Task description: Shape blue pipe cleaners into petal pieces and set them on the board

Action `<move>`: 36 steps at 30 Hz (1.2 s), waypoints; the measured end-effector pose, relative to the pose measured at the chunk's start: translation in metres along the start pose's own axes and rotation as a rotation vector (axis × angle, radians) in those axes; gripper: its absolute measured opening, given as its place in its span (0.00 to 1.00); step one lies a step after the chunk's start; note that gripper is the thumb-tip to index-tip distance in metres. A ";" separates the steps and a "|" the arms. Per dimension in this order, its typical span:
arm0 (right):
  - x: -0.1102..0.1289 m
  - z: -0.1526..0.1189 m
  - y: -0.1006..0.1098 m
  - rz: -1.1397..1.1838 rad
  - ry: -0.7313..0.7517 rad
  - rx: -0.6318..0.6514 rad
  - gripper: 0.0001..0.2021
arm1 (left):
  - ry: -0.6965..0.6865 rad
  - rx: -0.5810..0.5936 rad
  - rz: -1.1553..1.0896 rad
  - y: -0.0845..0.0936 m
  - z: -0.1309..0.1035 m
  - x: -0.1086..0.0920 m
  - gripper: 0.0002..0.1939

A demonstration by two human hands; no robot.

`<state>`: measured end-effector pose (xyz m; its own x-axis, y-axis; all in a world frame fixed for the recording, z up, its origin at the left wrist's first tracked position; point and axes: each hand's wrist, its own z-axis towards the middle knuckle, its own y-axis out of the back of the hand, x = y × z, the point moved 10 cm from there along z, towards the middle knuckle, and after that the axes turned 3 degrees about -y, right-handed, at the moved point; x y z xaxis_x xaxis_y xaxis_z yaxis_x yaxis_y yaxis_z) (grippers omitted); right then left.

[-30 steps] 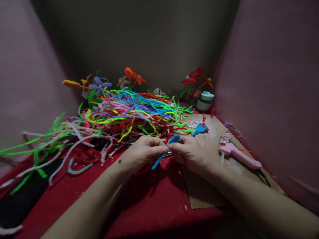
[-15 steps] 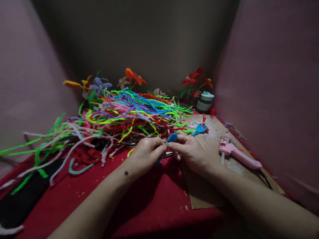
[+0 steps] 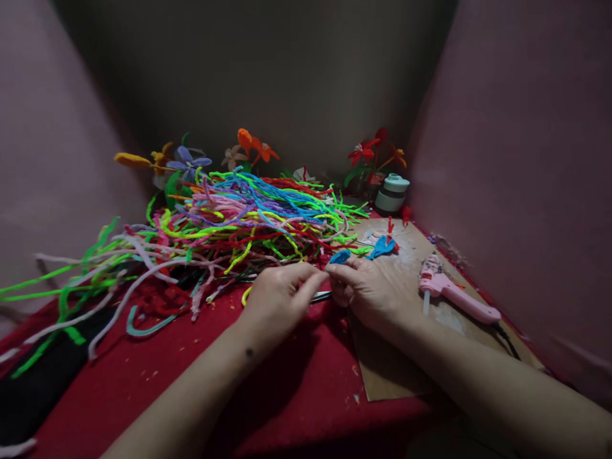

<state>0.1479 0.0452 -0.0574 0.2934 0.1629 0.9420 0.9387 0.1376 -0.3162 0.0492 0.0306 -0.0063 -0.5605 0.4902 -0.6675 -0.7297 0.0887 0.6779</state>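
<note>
Our left hand (image 3: 280,296) and right hand (image 3: 370,290) both pinch the blue loop (image 3: 340,257); far right, a jar (image 3: 389,202)'s got its lid (image 3: 396,182) on, can't see inside.

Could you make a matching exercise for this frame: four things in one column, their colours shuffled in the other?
1. glue gun
2. piece in the right hand
3. tablecloth
4. board under the glue gun

A. brown
B. blue
C. pink
D. dark red

Pairs: 1-C, 2-B, 3-D, 4-A
</note>
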 end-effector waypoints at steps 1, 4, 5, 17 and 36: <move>-0.001 0.001 -0.003 0.049 -0.011 0.034 0.13 | 0.120 0.033 -0.190 -0.001 0.001 0.013 0.17; -0.006 0.002 -0.010 0.148 -0.071 0.113 0.14 | 0.408 0.255 -0.725 -0.025 -0.006 0.034 0.17; -0.007 0.002 -0.012 0.167 -0.088 0.139 0.13 | 0.463 0.320 -0.854 -0.033 -0.009 0.034 0.16; 0.008 -0.004 0.002 -0.136 0.031 -0.046 0.13 | -0.029 0.000 0.223 -0.011 -0.004 0.000 0.11; -0.002 -0.015 -0.019 -0.094 -0.133 0.130 0.11 | 0.311 0.050 -0.605 -0.007 0.001 0.019 0.13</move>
<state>0.1324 0.0282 -0.0513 0.1706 0.2697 0.9477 0.9271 0.2817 -0.2471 0.0443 0.0396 -0.0238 -0.1519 0.0701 -0.9859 -0.9354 0.3121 0.1663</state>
